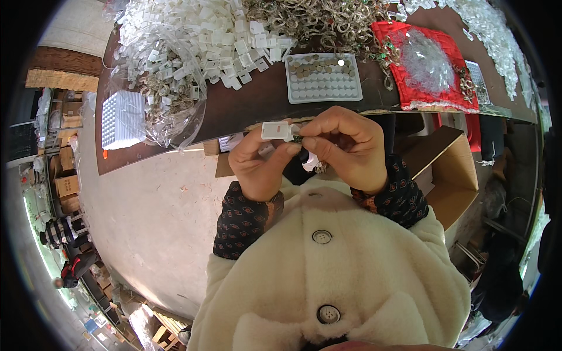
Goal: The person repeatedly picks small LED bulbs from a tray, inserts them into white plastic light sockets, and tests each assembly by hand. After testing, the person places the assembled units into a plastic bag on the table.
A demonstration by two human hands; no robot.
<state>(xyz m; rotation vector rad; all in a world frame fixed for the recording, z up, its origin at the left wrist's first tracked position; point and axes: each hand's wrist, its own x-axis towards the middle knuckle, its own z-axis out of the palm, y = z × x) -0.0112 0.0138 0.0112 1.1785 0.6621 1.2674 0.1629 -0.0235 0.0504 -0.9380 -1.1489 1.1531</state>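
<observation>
In front of my chest, beyond the table's near edge, my left hand (257,167) is closed on a small white plastic tag (276,130). My right hand (346,149) pinches at the tag's right end, its thumb and forefinger almost meeting my left thumb. Between the fingertips shows a small dark greenish bit (297,139), too small to name. A short beaded strand (321,168) hangs below my right fingers; how it joins the tag is hidden.
The brown table (246,105) bears a heap of white plastic tags (193,35), a pile of beaded bracelets (316,23) and a white dimpled tray (325,93). Clear loops (427,61) lie on red cloth (386,35). An open cardboard box (453,175) stands at my right.
</observation>
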